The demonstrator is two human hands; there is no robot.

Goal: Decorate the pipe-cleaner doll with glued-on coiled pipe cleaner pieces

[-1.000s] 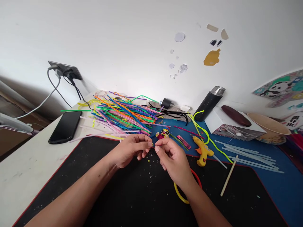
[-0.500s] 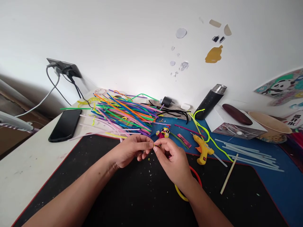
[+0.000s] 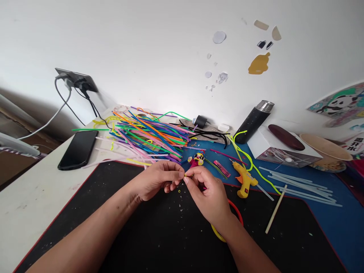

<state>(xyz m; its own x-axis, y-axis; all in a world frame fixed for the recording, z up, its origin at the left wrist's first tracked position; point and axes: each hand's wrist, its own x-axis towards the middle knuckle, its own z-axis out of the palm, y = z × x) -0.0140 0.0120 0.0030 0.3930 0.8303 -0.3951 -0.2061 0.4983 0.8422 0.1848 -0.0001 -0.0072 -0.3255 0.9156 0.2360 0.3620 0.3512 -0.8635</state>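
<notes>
My left hand (image 3: 162, 178) and my right hand (image 3: 206, 189) meet fingertip to fingertip above the black mat (image 3: 159, 235). Between them is a tiny yellow piece (image 3: 185, 175), mostly covered by the fingers, so its kind is unclear. My right thumb and forefinger pinch it; the left thumb and forefinger are pressed together right beside it. Just beyond the hands lies a small colourful figure (image 3: 196, 159) with a magenta body. A red and yellow ring-shaped thing (image 3: 237, 212) is partly hidden under my right wrist. A tiny yellow ring (image 3: 179, 191) rests on the mat.
Many coloured pipe cleaners (image 3: 153, 132) are heaped at the back. A phone (image 3: 78, 149) lies at left. To the right are a yellow glue gun (image 3: 244, 182), clear glue sticks (image 3: 307, 185), a pale stick (image 3: 275, 210), a black flask (image 3: 253, 123) and a white box (image 3: 284, 148).
The camera view has shifted slightly. My hands keep nearly the same pose, and a little more of the yellow piece shows between the fingertips.
</notes>
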